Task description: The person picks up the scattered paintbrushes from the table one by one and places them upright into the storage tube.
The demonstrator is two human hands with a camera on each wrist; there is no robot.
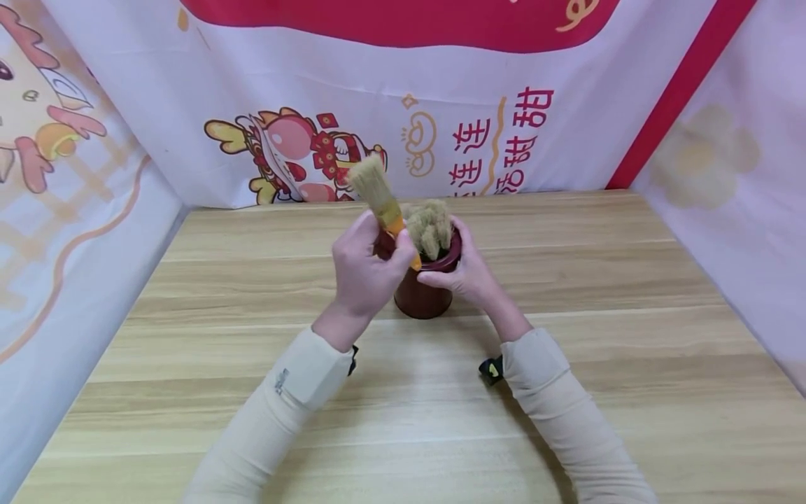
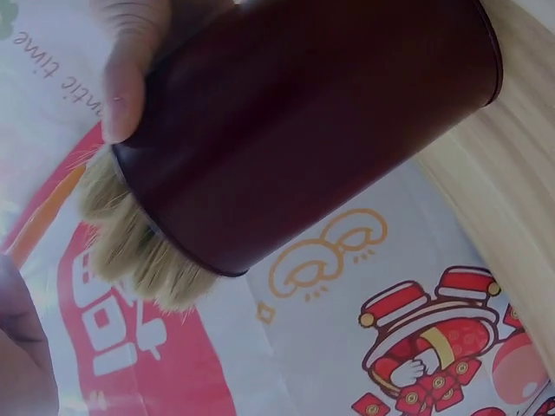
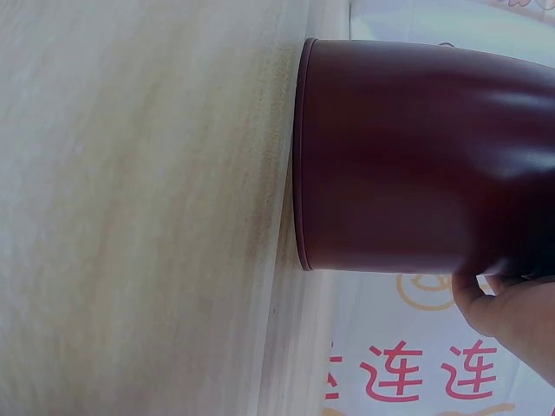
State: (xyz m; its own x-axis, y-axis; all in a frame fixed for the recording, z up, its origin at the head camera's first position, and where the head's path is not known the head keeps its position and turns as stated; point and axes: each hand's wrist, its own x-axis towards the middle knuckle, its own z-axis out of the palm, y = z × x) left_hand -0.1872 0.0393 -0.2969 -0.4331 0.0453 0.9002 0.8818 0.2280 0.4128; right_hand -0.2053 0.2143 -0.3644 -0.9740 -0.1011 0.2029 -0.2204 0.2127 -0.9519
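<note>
My left hand pinches a paintbrush by its orange handle, with the pale bristles pointing up and to the left. Just right of it stands a dark red cylindrical pot on the table. Several brush heads with pale bristles stick up from its mouth; their handles are hidden inside. My right hand grips the pot near the rim from the right side, thumb along the front. In the left wrist view the right thumb lies at the rim beside the bristles. The right wrist view shows the pot's base at the tabletop.
The wood-grain table reaches back to a printed cloth banner hanging close behind the pot. Cloth walls also stand at the left and right. A black wrist strap shows below the right sleeve.
</note>
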